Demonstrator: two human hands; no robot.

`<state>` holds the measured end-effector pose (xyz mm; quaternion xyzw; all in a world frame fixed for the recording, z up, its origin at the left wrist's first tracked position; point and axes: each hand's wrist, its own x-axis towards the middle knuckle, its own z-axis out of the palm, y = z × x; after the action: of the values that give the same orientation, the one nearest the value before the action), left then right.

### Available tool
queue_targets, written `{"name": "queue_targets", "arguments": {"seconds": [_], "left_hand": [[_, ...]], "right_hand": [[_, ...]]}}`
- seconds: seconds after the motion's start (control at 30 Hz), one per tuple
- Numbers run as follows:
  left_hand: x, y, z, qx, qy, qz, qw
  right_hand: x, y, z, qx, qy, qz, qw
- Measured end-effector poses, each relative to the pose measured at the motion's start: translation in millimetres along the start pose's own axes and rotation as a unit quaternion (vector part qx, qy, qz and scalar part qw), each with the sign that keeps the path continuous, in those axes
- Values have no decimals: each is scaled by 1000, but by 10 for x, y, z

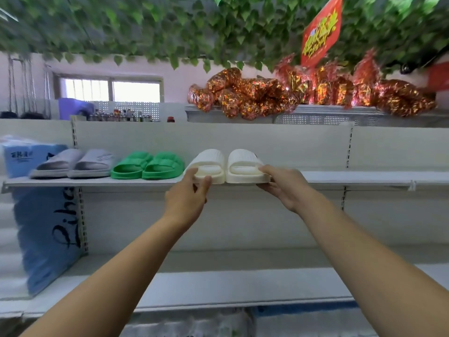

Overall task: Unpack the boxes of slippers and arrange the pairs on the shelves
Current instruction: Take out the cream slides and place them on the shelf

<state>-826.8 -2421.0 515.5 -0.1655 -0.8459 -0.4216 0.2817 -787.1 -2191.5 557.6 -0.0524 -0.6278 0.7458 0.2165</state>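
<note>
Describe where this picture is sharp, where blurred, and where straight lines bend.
Head view: white slippers, left hand and right hand are fairly sharp; leaves overhead and the blue bag at the left edge smear; shelf edges bow slightly; lighting soft, no hard shadows.
</note>
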Motion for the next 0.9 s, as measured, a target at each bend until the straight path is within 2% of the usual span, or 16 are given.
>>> {"name": "queue_targets", "arguments": {"seconds": [0.07,0.17,0.33,0.5,0.6,0.7,0.9], "left_hand": [[137,-70,-25,116,19,-32,993],[297,-155,-23,217,33,-44,975],[572,-335,31,240,30,43,969],[768,-510,130,219,21,56,974],[856,-622,176,188,22,71,979],[966,-726,180,157,-3,88,984],[998,-864,291,236,21,134,962]], "right_hand": [[67,68,51,-84,-25,-37,995],[128,200,152,-278,-37,-116,953],[315,209,379,-400,-15,-200,894],[632,368,529,-523,-38,-168,835],[765,421,576,-551,-39,-151,820],[861,462,604,-575,-33,-179,797],[1049,516,657,-644,-17,-177,744]]}}
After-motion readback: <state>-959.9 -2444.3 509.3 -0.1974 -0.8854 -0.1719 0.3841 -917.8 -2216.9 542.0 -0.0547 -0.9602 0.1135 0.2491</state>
